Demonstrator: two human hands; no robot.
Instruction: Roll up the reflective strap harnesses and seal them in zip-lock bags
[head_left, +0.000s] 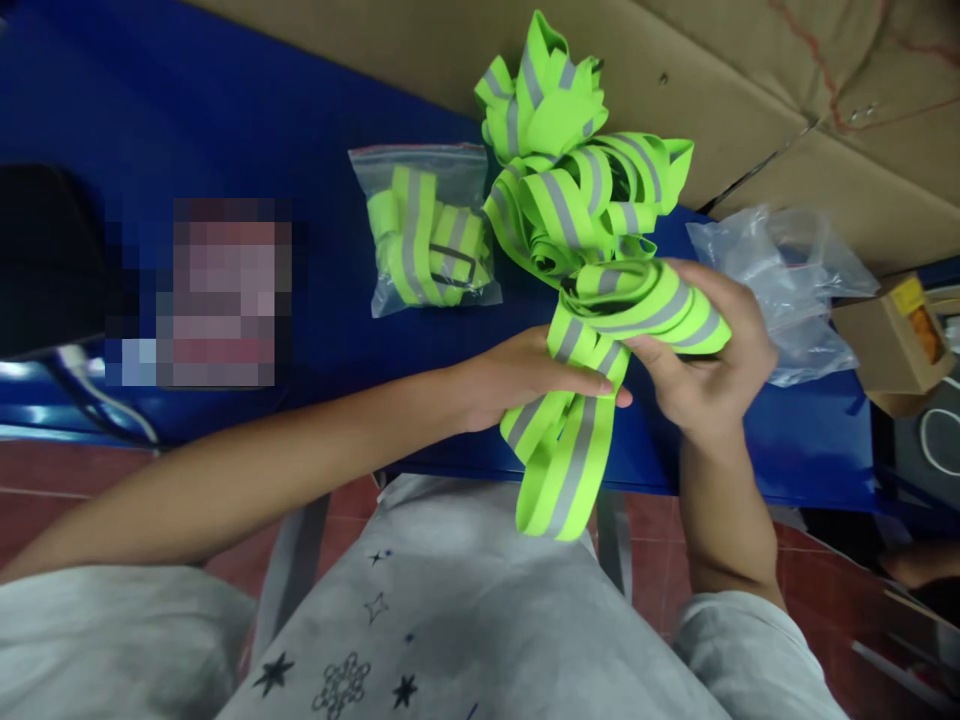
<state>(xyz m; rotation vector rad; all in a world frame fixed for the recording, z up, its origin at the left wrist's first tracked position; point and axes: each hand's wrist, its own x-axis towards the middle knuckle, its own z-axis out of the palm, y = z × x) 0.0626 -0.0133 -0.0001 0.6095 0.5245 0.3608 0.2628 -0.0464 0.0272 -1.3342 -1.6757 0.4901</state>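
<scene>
A neon yellow-green reflective strap (577, 455) with a grey stripe hangs in loops over the table's front edge. My left hand (544, 375) pinches it, thumb on top. Folded layers of the same kind of strap (652, 305) are wrapped in my right hand (720, 350), fingers behind and thumb below. Whether both hands hold one continuous strap I cannot tell. Just beyond them lies a heap of reflective straps (570, 195). Left of the heap, a clear zip bag (427, 235) contains a folded strap with a black buckle.
Clear plastic bags (787, 290) lie right of my right hand on the blue table (322, 250). A small cardboard box (889, 345) is at the right edge, large cartons (720, 100) stand behind, and a dark object (49, 260) sits at left with a white cable.
</scene>
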